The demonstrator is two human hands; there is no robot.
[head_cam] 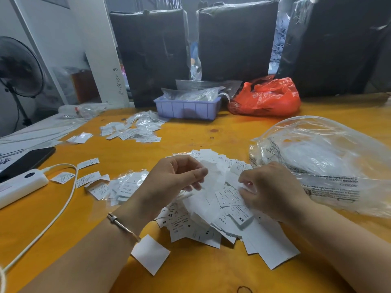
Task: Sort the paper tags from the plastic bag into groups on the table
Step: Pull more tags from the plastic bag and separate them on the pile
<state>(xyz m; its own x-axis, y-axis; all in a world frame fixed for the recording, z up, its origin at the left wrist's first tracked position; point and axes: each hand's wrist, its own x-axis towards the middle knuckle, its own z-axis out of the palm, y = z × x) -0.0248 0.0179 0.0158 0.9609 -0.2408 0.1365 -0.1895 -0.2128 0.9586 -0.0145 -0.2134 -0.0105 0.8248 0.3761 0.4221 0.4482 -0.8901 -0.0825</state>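
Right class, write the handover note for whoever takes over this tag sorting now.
Left hand pinches a tag above the main pile. Right hand grips tags on that pile.
Clear bag lies right, apparently near empty.
Done: one group far left, another near left, a few loose tags.
Left: the main pile, unsorted.

Both hands, left hand point(173, 178) & right hand point(273, 189), pinching tags point(213, 208) over table point(190, 140)
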